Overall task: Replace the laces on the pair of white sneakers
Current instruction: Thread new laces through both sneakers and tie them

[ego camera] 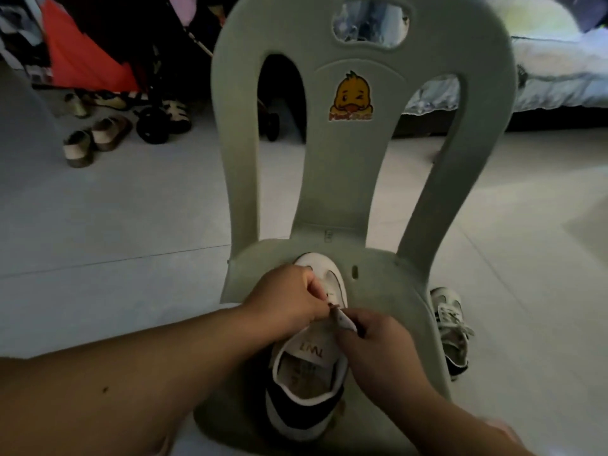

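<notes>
A white sneaker with a black heel patch lies on the seat of a grey-green plastic chair, toe pointing away from me. My left hand rests over its front and pinches something small at the eyelets. My right hand grips a white lace just above the tongue. The fingertips of both hands almost meet. The second white sneaker, laced, lies on the floor to the right of the chair, partly hidden by the seat edge.
The chair back with a yellow duck sticker rises in front of me. Several shoes and a stroller's wheels stand at the far left. A bed with pale bedding runs along the far right. Pale tiled floor surrounds the chair.
</notes>
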Available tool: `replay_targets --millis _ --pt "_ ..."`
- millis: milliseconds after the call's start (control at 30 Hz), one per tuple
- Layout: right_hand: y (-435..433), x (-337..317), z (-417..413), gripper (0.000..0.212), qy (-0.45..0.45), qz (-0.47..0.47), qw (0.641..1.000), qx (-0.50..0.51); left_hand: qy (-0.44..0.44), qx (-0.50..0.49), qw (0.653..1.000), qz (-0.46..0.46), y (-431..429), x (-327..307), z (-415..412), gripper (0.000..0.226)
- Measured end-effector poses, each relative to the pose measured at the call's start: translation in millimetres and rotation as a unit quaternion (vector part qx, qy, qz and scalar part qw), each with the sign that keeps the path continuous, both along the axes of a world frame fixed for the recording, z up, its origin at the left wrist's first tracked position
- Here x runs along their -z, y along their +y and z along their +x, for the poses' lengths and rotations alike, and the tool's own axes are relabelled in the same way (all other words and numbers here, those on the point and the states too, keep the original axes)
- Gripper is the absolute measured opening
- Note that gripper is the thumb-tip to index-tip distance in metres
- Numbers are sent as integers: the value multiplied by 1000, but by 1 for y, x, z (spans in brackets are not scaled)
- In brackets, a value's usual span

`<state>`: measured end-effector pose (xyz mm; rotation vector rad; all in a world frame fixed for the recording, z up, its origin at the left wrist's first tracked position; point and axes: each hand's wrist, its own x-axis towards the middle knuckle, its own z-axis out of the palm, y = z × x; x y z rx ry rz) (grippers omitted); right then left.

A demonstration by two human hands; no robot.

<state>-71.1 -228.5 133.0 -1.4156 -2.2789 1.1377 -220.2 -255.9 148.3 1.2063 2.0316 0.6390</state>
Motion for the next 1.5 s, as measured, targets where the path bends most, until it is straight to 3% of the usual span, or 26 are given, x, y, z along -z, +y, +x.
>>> replay_targets --millis 267,400,500,700,867,933,1033,1233,1367,1500 --pt "4 6 6 25 114 -218 960 137 76 49 996 27 4 1 5 12" --pt "8 4 10 37 149 -277 939 139 136 94 985 42 5 0 7 14" --pt "7 4 9 35 155 -273 941 128 186 136 973 22 5 4 11 20" --pt "6 7 7 29 143 -257 948 121 204 129 970 33 8 8 14 20" --pt "8 4 9 22 143 -268 949 81 120 127 984 41 8 10 10 14" --pt "11 1 10 23 180 -315 927 94 100 113 987 51 7 12 8 8" --pt "16 2 9 31 209 -366 898 125 95 109 987 64 7 15 7 23" --pt "20 13 -1 15 155 -305 928 150 69 123 988 62 7 10 2 16" --pt "22 10 -2 17 127 -226 956 138 157 113 981 12 8 7 7 29" --pt "28 2 5 18 214 -266 912 226 221 135 966 -26 9 5 12 36"
